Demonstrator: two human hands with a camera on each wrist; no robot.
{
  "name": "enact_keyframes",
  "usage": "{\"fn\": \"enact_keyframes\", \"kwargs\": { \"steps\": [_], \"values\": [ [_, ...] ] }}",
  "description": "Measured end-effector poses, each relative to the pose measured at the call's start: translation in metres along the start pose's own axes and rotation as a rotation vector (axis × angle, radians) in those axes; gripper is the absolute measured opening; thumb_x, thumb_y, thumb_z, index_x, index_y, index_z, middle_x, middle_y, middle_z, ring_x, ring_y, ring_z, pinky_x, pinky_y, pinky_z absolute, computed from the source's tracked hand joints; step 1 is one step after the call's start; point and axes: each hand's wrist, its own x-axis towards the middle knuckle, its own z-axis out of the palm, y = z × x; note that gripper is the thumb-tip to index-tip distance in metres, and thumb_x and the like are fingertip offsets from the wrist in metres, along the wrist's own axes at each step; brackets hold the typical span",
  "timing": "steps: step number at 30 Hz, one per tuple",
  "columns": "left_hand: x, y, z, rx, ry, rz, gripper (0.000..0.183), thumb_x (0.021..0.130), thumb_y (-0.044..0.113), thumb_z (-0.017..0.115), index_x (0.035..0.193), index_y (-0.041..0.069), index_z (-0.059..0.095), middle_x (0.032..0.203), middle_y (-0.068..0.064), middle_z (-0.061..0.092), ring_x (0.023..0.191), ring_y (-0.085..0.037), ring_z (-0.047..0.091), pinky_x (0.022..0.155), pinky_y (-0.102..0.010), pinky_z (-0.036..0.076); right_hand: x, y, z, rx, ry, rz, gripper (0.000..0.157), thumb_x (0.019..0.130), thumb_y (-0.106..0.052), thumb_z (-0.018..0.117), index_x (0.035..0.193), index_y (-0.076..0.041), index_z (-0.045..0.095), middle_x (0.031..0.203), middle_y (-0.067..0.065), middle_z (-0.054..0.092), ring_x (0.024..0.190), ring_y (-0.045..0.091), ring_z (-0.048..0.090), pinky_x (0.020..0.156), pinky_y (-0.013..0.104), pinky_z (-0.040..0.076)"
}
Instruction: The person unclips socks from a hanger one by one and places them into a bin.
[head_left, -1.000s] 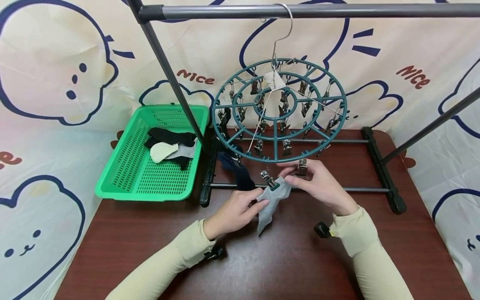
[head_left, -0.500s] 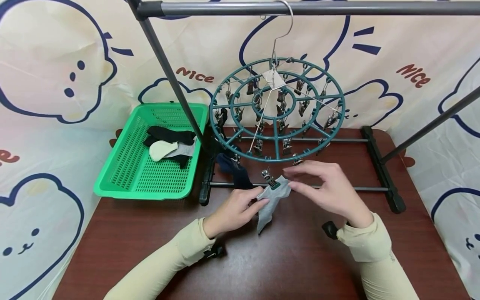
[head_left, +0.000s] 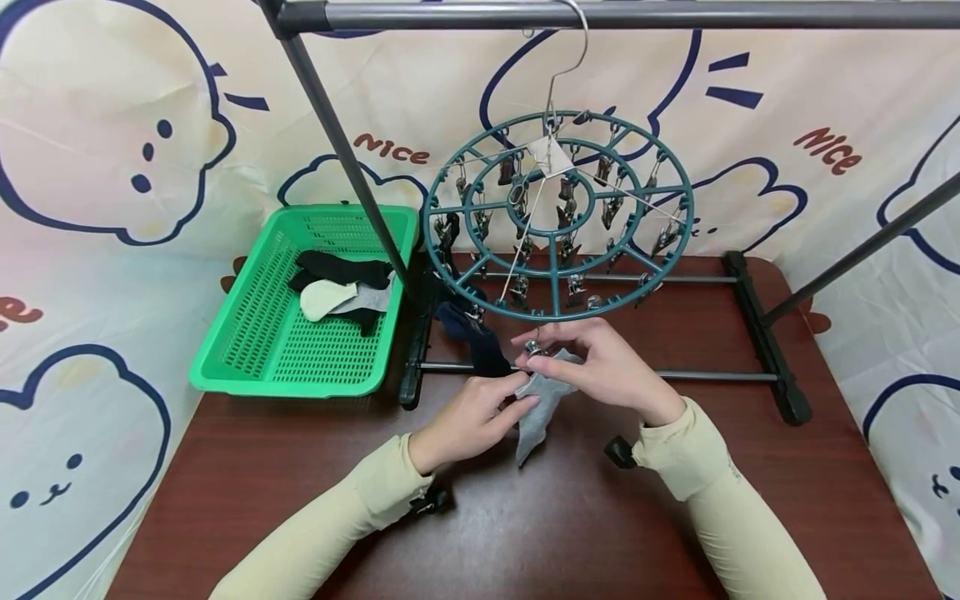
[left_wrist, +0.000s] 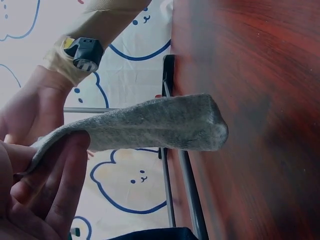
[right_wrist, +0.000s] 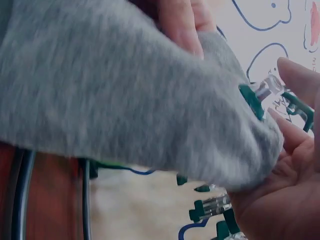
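A grey sock [head_left: 538, 423] hangs by its opening from a clip [head_left: 533, 348] below the front rim of a round green clip hanger [head_left: 552, 292]. My left hand [head_left: 468, 422] pinches the left side of the sock's opening between thumb and fingers. The thumb and fingers of my right hand [head_left: 607, 367] hold that clip by its metal end, partly hiding it. In the right wrist view the clip's green jaw piece [right_wrist: 252, 101] bites on the sock edge. The left wrist view shows the sock's toe [left_wrist: 212, 122] hanging free above the table.
A dark sock [head_left: 480, 337] hangs from the hanger just left of my hands. The green basket [head_left: 225, 350] at the left holds several socks, black, grey and white. A metal rack [head_left: 465, 17] carries the hanger; its lower bar [head_left: 712, 377] runs behind my hands.
My right hand first loosened and drew back to the right from the sock's right corner. Then it moved left and took hold of the clip. The left hand stayed on the sock.
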Motion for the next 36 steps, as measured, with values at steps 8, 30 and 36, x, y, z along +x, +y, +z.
{"fn": "enact_keyframes", "kwargs": {
  "steps": [8, 30, 36],
  "values": [
    [0.000, -0.001, 0.000, 0.001, 0.015, 0.003, 0.016, 0.106, 0.012, 0.060, 0.091, 0.012, 0.055, 0.070, 0.008, 0.038, 0.060, -0.001, 0.035, 0.059, -0.018, 0.034, 0.003, -0.002, 0.003, 0.090, 0.055, 0.021, 0.017, 0.100, -0.026, 0.072, 0.112, -0.018, 0.081, 0.114, -0.004, 0.078, 0.103, 0.014, 0.068, 0.075, 0.029, 0.047],
    [0.000, -0.003, -0.001, 0.015, 0.007, -0.006, 0.010, 0.106, 0.013, 0.060, 0.096, 0.011, 0.060, 0.071, 0.008, 0.040, 0.060, -0.001, 0.036, 0.058, -0.017, 0.036, 0.005, 0.001, 0.010, 0.226, 0.131, -0.086, 0.013, 0.099, -0.005, 0.069, 0.104, -0.001, 0.079, 0.099, 0.013, 0.079, 0.094, 0.018, 0.077, 0.085, 0.029, 0.060],
    [-0.001, -0.003, -0.001, 0.022, 0.003, -0.011, 0.011, 0.106, 0.014, 0.061, 0.095, 0.012, 0.060, 0.072, 0.010, 0.040, 0.061, 0.000, 0.036, 0.060, -0.016, 0.034, 0.002, -0.002, 0.012, 0.233, 0.162, -0.090, 0.013, 0.099, -0.004, 0.069, 0.106, 0.001, 0.079, 0.101, 0.016, 0.078, 0.090, 0.024, 0.078, 0.085, 0.030, 0.061]
  ]
}}
